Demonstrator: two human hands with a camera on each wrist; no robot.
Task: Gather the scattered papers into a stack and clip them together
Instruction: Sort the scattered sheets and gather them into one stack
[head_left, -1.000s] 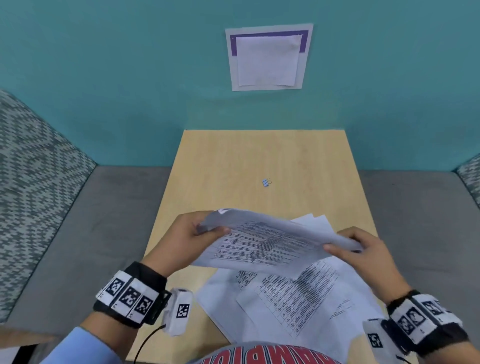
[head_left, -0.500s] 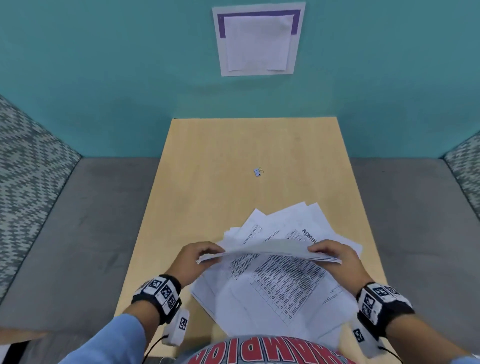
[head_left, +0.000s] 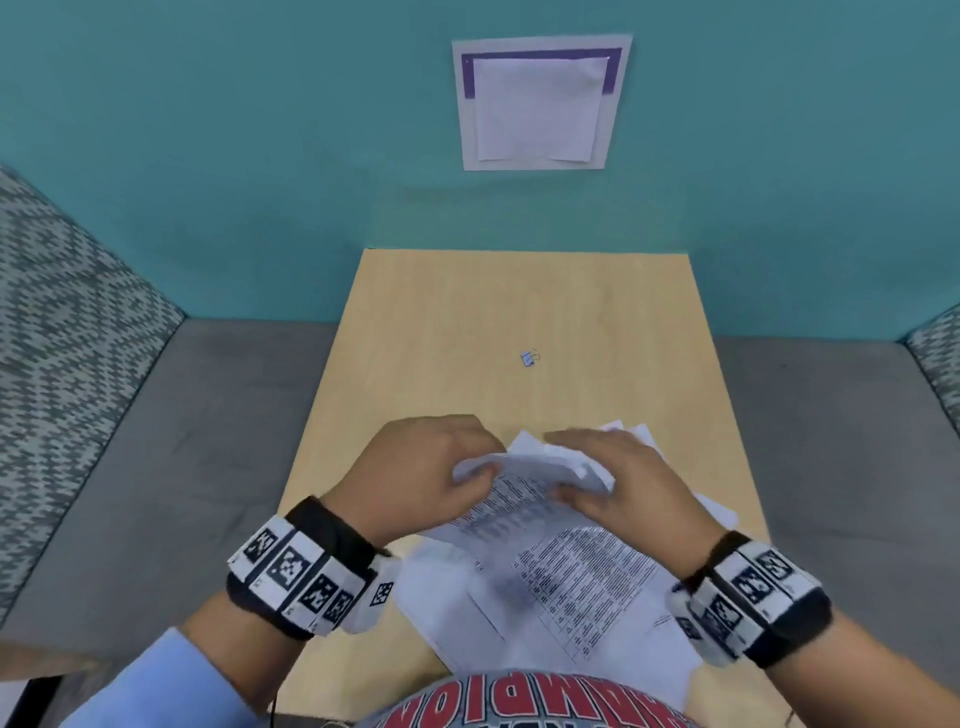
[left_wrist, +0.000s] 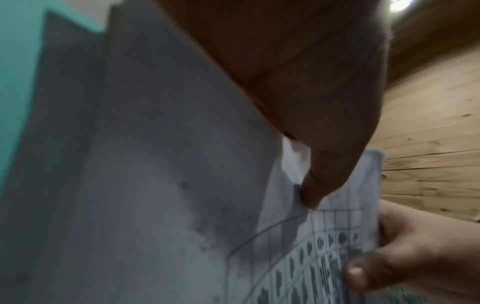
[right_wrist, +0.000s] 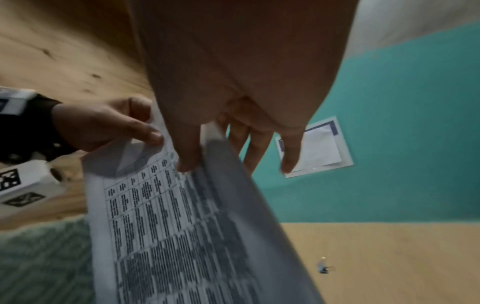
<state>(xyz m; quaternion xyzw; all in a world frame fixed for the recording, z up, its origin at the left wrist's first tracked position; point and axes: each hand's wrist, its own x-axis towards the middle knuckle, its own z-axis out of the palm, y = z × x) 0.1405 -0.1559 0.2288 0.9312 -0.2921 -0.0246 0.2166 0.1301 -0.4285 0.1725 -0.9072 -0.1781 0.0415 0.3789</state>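
Note:
Several printed white papers (head_left: 576, 577) lie fanned at the near edge of the wooden table (head_left: 441, 322). Both hands hold the sheets by their far edge, close together. My left hand (head_left: 475, 470) pinches the far left corner, thumb on the printed side. In the left wrist view that thumb (left_wrist: 322, 176) presses on a paper (left_wrist: 161, 185). My right hand (head_left: 576, 470) pinches the same edge, thumb (right_wrist: 187, 158) on the printed paper (right_wrist: 166, 236) and fingers behind it. A small blue binder clip (head_left: 529, 358) lies alone mid-table, beyond both hands, also visible as the clip (right_wrist: 323, 268).
A teal wall backs the table, with a white and purple notice (head_left: 540, 104) pinned on it. Grey bench seating (head_left: 171, 441) runs along both sides, with patterned cushions (head_left: 62, 322). Bare tabletop lies between the papers and the wall.
Both hands slid from the sheets' side edges to the far edge and came close together. The lifted sheets now lie lower, over the others.

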